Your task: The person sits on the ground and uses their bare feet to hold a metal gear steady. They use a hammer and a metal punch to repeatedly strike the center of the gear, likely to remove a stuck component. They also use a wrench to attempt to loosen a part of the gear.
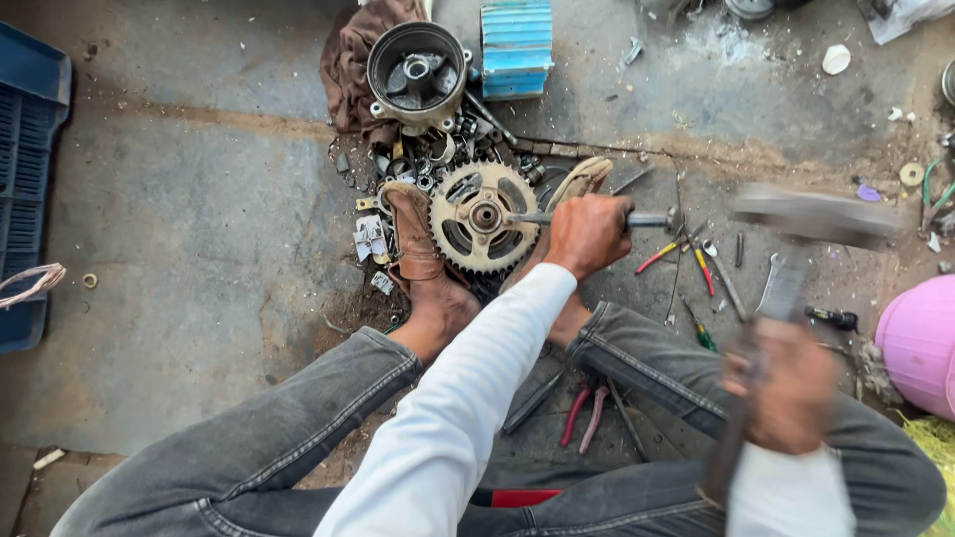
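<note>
A person sits on a stained concrete floor [199, 259], a blue plastic crate [25, 179] at far left. Pinned between two feet in tan sandals [413, 234] lies a round, toothed steel sprocket on its hub [484, 217], flat and face up, with a heap of small greasy metal parts and a round grey aluminium drum housing [416, 75] just beyond it. The sprocket looks heavy, rigid and oily; its rim of teeth gives the surest hold, as the feet brace it now. The left hand [589, 234], in a white sleeve, is closed tight around a long steel punch [597, 218], whose long axis runs nearly level, tip pointing left into the hub's centre. The punch seems stiff and slick, best gripped mid-shaft. Red-handled pliers [582, 413] and screwdrivers lie between the grey-trousered legs. At right, the right hand [791, 388] clasps the wooden handle of a blurred hammer [816, 217], head raised. A pink plastic tub [920, 343] sits at the edge.
</note>
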